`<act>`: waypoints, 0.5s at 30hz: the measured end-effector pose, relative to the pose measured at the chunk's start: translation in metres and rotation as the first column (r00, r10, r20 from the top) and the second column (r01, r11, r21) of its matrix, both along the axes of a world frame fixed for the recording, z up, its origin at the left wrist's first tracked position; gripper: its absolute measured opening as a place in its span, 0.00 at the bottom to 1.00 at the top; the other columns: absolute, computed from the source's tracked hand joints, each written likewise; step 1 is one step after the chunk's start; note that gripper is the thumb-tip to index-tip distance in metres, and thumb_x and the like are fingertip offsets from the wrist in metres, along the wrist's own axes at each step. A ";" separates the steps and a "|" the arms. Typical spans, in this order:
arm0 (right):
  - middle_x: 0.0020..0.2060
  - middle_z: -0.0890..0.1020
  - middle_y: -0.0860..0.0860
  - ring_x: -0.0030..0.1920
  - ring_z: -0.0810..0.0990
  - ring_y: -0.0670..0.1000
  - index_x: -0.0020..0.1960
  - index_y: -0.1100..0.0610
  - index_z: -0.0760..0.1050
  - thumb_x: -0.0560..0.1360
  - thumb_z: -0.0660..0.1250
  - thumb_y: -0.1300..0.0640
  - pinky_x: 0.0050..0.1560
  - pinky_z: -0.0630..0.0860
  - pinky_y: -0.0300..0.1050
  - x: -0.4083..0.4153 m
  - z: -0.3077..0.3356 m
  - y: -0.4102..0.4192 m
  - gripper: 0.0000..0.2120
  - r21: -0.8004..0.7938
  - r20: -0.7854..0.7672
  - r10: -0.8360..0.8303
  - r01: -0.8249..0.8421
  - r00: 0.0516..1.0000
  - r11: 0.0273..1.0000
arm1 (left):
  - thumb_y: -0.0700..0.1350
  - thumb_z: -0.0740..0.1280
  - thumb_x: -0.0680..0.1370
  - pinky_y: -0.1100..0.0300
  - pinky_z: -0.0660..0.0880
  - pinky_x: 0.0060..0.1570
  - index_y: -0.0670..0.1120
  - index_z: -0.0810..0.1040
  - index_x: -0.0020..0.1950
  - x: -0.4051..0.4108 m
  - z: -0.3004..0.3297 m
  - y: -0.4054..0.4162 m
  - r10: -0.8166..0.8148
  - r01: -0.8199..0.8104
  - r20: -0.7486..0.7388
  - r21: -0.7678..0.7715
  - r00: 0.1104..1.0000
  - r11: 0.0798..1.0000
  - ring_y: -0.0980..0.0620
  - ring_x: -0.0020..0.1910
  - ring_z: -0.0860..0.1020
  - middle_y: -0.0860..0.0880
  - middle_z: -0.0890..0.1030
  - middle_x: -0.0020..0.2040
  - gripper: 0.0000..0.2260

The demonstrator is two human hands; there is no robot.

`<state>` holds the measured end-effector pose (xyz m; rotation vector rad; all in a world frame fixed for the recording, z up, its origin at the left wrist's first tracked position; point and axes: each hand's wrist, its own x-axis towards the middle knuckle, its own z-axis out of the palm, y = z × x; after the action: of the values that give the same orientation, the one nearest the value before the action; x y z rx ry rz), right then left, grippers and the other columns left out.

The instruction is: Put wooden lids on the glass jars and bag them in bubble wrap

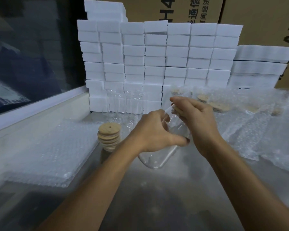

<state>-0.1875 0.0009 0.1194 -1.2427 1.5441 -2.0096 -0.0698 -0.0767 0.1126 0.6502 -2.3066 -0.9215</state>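
Right of the lid stack [109,138], a tilted glass jar [158,154] is gripped by the left hand [154,130], mouth slanting up-right beneath the right hand [194,117], whose fingers are curled over it.

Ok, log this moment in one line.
left hand: grips glass jar | right hand: at jar mouth | lid stack: untouched

A single wide-angle head-worn camera looks forward and down from close above a grey table [157,205], both forearms reaching in from the bottom edge, with stacked white foam blocks [157,60] walling the far side
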 end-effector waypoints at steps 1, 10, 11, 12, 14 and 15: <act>0.44 0.87 0.43 0.47 0.84 0.43 0.46 0.47 0.87 0.72 0.72 0.47 0.52 0.76 0.44 0.000 -0.001 -0.001 0.07 0.020 -0.032 -0.056 0.056 0.998 0.998 | 0.62 0.78 0.55 0.61 0.75 0.37 0.54 0.75 0.47 -0.002 -0.003 0.001 0.049 -0.049 -0.010 -0.015 0.999 0.999 0.58 0.40 0.80 0.57 0.81 0.42 0.27; 0.49 0.83 0.45 0.44 0.83 0.37 0.69 0.46 0.68 0.69 0.79 0.50 0.40 0.77 0.30 0.009 -0.025 -0.013 0.33 0.164 -0.124 -0.109 0.128 0.986 0.978 | 0.52 0.80 0.49 0.45 0.80 0.54 0.48 0.77 0.58 -0.017 -0.036 -0.008 0.062 0.012 -0.232 0.304 0.971 0.953 0.50 0.53 0.82 0.50 0.82 0.54 0.39; 0.48 0.82 0.43 0.45 0.83 0.38 0.69 0.46 0.68 0.69 0.79 0.50 0.45 0.78 0.33 0.010 -0.028 -0.014 0.33 0.174 -0.190 -0.120 0.153 0.974 0.973 | 0.51 0.79 0.50 0.44 0.79 0.55 0.47 0.77 0.58 -0.018 -0.038 -0.010 0.054 0.027 -0.251 0.309 0.966 0.951 0.49 0.54 0.82 0.50 0.83 0.54 0.37; 0.47 0.81 0.42 0.47 0.83 0.39 0.69 0.46 0.68 0.69 0.79 0.49 0.49 0.78 0.36 0.011 -0.030 -0.015 0.32 0.177 -0.261 -0.130 0.180 0.957 0.968 | 0.48 0.79 0.53 0.44 0.79 0.56 0.46 0.78 0.58 -0.020 -0.040 -0.011 0.041 0.048 -0.272 0.313 0.962 0.948 0.49 0.55 0.82 0.49 0.84 0.54 0.34; 0.48 0.80 0.40 0.51 0.81 0.39 0.68 0.46 0.67 0.69 0.79 0.48 0.51 0.76 0.36 0.013 -0.031 -0.016 0.33 0.175 -0.346 -0.138 0.208 0.928 0.962 | 0.40 0.77 0.58 0.44 0.78 0.58 0.46 0.80 0.58 -0.021 -0.041 -0.012 0.000 0.103 -0.295 0.333 0.956 0.937 0.50 0.57 0.82 0.49 0.84 0.54 0.27; 0.48 0.80 0.39 0.51 0.80 0.37 0.69 0.46 0.66 0.69 0.79 0.47 0.50 0.74 0.33 0.013 -0.031 -0.016 0.34 0.176 -0.352 -0.135 0.207 0.926 0.963 | 0.37 0.76 0.60 0.47 0.79 0.57 0.49 0.81 0.56 -0.020 -0.039 -0.013 -0.019 0.119 -0.288 0.335 0.958 0.934 0.52 0.56 0.82 0.50 0.85 0.53 0.25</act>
<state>-0.1743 -0.0148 0.0883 -1.4654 2.0323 -1.7348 -0.0901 -0.0892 0.0734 0.5392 -1.9405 -1.3843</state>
